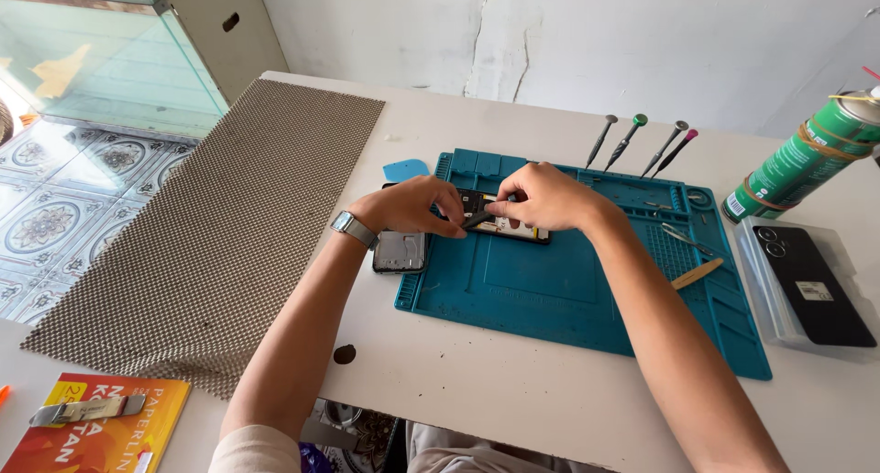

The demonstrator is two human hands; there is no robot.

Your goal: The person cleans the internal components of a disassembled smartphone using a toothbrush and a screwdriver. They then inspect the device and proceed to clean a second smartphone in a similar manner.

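Teal repair mat [550,299] under opened phone [513,224]: light, fragile, best gripped by edges. Left hand [408,207] pinching phone; right hand [545,198] clenched on dark tool [478,219].

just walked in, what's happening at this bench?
A person is working on an opened phone lying on a teal work mat. The left hand steadies the phone's near end, while the right hand holds a dark tool against its exposed insides. A grey panel lies at the mat's left edge. Four screwdrivers stand along the far edge, with a green spray can and a second black phone to the right.
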